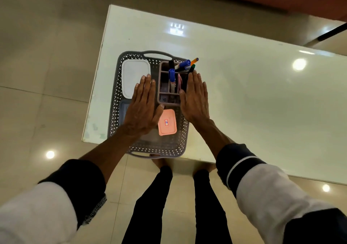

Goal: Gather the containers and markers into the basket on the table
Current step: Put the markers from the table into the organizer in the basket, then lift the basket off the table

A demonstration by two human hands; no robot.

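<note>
Two rolled-up sleeves frame the near view. The left hand (143,105) and right hand (195,98) are flat, fingers straight and together, either side of the divided organizer (167,97) holding markers (171,74). It stands in the grey perforated basket (116,101) on the white surface (262,97), with a white-lidded container (133,74) far left and a pink-lidded container (167,122) nearer.

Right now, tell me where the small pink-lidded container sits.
In the head view, the small pink-lidded container lies in the grey perforated basket, near its front right, just in front of the compartmented marker caddy and between both hands.
</note>
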